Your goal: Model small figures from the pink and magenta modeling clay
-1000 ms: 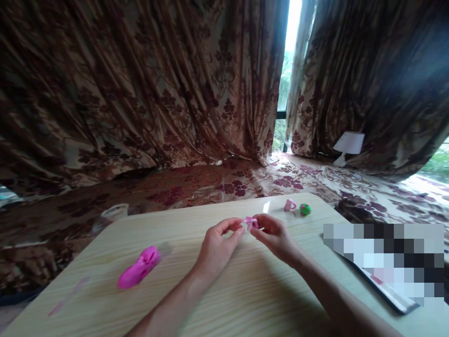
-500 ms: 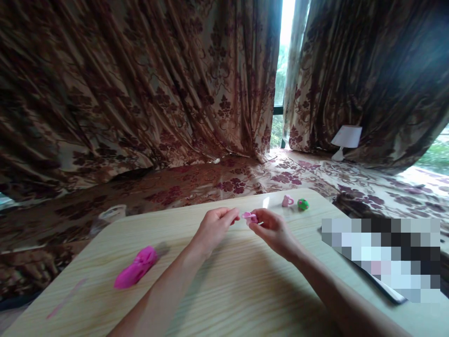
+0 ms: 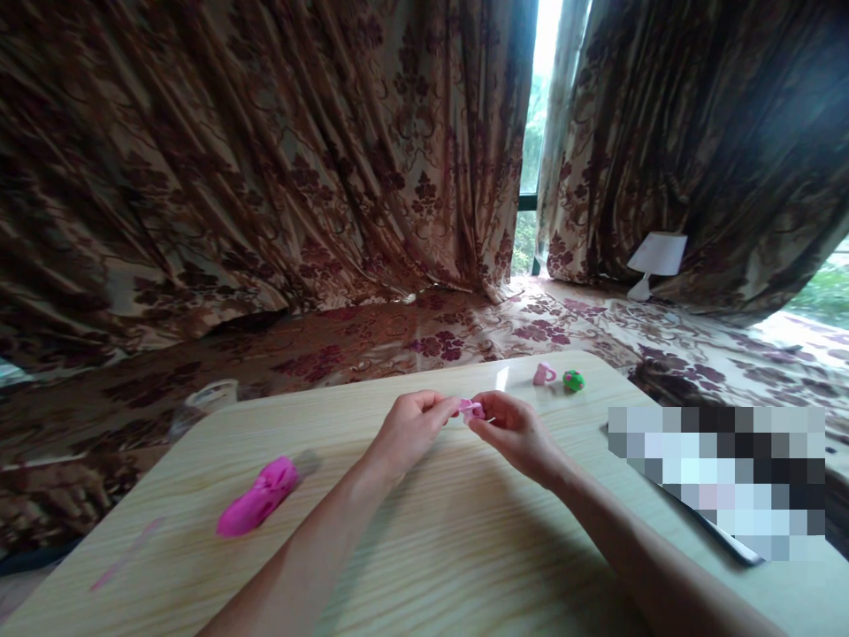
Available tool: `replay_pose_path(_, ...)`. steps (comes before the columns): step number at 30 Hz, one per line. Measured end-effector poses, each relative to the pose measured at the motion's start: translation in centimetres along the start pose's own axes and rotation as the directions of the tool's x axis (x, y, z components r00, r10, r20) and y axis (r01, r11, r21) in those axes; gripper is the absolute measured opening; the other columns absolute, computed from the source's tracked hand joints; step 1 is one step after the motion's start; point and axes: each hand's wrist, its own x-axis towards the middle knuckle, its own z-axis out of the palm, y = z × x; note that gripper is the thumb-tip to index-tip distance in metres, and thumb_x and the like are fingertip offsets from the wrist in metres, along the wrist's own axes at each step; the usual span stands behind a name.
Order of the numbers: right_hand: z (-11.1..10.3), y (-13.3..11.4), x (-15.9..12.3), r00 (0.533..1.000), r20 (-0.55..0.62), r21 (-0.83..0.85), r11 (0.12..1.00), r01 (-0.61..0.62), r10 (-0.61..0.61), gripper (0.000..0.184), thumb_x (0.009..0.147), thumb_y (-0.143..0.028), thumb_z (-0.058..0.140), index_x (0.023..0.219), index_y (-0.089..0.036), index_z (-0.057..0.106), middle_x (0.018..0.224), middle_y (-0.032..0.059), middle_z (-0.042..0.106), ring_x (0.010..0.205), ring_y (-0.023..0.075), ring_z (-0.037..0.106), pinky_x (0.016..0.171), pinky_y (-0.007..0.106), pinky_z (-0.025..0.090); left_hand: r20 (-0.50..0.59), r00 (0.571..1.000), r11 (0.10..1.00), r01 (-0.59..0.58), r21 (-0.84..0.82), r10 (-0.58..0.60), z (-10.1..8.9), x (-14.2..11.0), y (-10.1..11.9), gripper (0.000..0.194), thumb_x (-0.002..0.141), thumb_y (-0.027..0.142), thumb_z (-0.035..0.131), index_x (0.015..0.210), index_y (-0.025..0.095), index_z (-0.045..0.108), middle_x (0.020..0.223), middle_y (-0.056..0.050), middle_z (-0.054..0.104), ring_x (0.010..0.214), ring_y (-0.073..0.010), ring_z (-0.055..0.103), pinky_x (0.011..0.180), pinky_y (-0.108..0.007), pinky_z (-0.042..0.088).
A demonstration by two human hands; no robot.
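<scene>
Left fingers (image 3: 444, 408) closer to flared pink piece (image 3: 470, 410), pressed together, right fingers (image 3: 485, 430) pinching it

Pale wood-grain worktop (image 3: 424, 548), rounded at the far corners. Carries, at left, a long bright pink lump (image 3: 256, 502), set aslant, with a thin pink strip (image 3: 125, 556) nearer and further left. Bears, at far right, a small pink looped piece (image 3: 542, 375) just beside a rounded green piece (image 3: 574, 381) with pink spots. Holds, at right, a flat object (image 3: 720, 495), mostly pixelated.
</scene>
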Motion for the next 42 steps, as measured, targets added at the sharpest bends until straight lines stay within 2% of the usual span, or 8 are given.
replay_pose_path(5, 0.04, -0.02, -0.10, 1.000, 0.004, -0.008, 1.000, -0.001, 0.001, 0.015, 0.077, -0.029, 0.060, 0.085, -0.016, 0.059, 0.076, -0.0003, 0.055, 0.068, 0.0102, 0.050, 0.057, 0.021, 0.039, -0.034, 0.999, 1.000, -0.012, -0.010, 0.012, 0.25, 0.01, -0.10, 0.029, 0.070, 0.042, 0.061, 0.068, 0.014, 0.066, 0.059, 0.002, 0.058, 0.057, -0.0108, 0.047, 0.055, -0.022, 0.033)
replay_pose_path(9, 0.07, 0.00, -0.12, 1.000, 0.003, -0.002, 1.000, -0.008, 0.008, 0.015, 0.077, -0.028, 0.060, 0.086, -0.016, 0.059, 0.077, 0.0000, 0.056, 0.069, 0.0101, 0.050, 0.058, 0.021, 0.039, -0.025, 0.999, 0.999, -0.044, -0.014, 0.044, 0.29, 0.03, -0.01, 0.027, 0.071, 0.039, 0.061, 0.074, 0.014, 0.069, 0.067, -0.001, 0.064, 0.062, -0.0128, 0.052, 0.059, -0.023, 0.037)
replay_pose_path(15, -0.10, -0.16, 0.00, 0.999, -0.021, 0.015, 1.000, -0.024, 0.024, 0.021, 0.076, -0.031, 0.062, 0.090, -0.016, 0.060, 0.078, 0.0004, 0.058, 0.070, 0.0104, 0.052, 0.059, 0.021, 0.041, -0.094, 0.992, 0.989, -0.072, 0.127, 0.084, -0.13, 0.26, -0.04, 0.037, 0.078, 0.044, 0.048, 0.073, 0.014, 0.070, 0.061, 0.000, 0.061, 0.060, -0.0139, 0.053, 0.058, -0.025, 0.037)
replay_pose_path(17, -0.19, -0.31, 0.03, 0.999, -0.026, 0.030, 0.999, -0.027, 0.028, 0.022, 0.076, -0.032, 0.062, 0.091, -0.016, 0.060, 0.078, 0.0005, 0.058, 0.070, 0.0105, 0.053, 0.060, 0.021, 0.042, -0.120, 0.987, 0.982, -0.088, 0.169, 0.109, -0.29, 0.30, -0.05, 0.035, 0.079, 0.042, 0.048, 0.075, 0.015, 0.070, 0.064, 0.000, 0.062, 0.062, -0.0147, 0.054, 0.060, -0.025, 0.038)
replay_pose_path(22, -0.37, -0.45, 0.06, 0.999, -0.025, 0.057, 0.998, -0.035, 0.036, 0.024, 0.075, -0.032, 0.063, 0.092, -0.016, 0.061, 0.079, 0.0007, 0.059, 0.072, 0.0107, 0.053, 0.061, 0.021, 0.042, -0.115, 0.949, 0.938, -0.261, 0.229, 0.292, -0.35, 0.09, 0.20, 0.020, 0.077, 0.030, 0.054, 0.081, 0.017, 0.068, 0.083, -0.003, 0.067, 0.080, -0.0165, 0.059, 0.078, -0.027, 0.042)
replay_pose_path(26, -0.40, -0.35, 0.14, 0.999, -0.023, 0.068, 0.997, -0.031, 0.033, 0.023, 0.074, -0.032, 0.064, 0.089, -0.016, 0.060, 0.078, 0.0003, 0.058, 0.070, 0.0104, 0.053, 0.059, 0.021, 0.041, -0.072, 0.914, 0.884, -0.362, 0.295, 0.398, -0.21, -0.13, 0.31, 0.017, 0.077, 0.026, 0.055, 0.084, 0.018, 0.067, 0.083, -0.003, 0.065, 0.082, -0.0158, 0.059, 0.081, -0.027, 0.043)
replay_pose_path(34, -0.33, -0.20, 0.23, 0.999, -0.015, 0.089, 0.995, -0.040, 0.041, 0.024, 0.074, -0.033, 0.064, 0.090, -0.015, 0.061, 0.077, 0.0004, 0.058, 0.068, 0.0103, 0.052, 0.059, 0.022, 0.041, -0.069, 0.888, 0.839, -0.400, 0.370, 0.454, -0.20, -0.23, 0.24, 0.013, 0.076, 0.023, 0.057, 0.087, 0.019, 0.062, 0.086, -0.002, 0.062, 0.087, -0.0160, 0.057, 0.085, -0.028, 0.041)
replay_pose_path(42, -0.32, -0.72, 0.12, 0.998, 0.005, 0.126, 0.990, -0.061, 0.061, 0.026, 0.071, -0.034, 0.066, 0.088, -0.016, 0.060, 0.075, -0.0003, 0.057, 0.067, 0.0100, 0.051, 0.059, 0.023, 0.042, -0.038, 0.842, 0.731, -0.445, 0.517, 0.539, -0.18, -0.17, 0.03, 0.008, 0.076, 0.021, 0.057, 0.082, 0.022, 0.062, 0.083, -0.002, 0.062, 0.087, -0.0178, 0.055, 0.088, -0.034, 0.038)
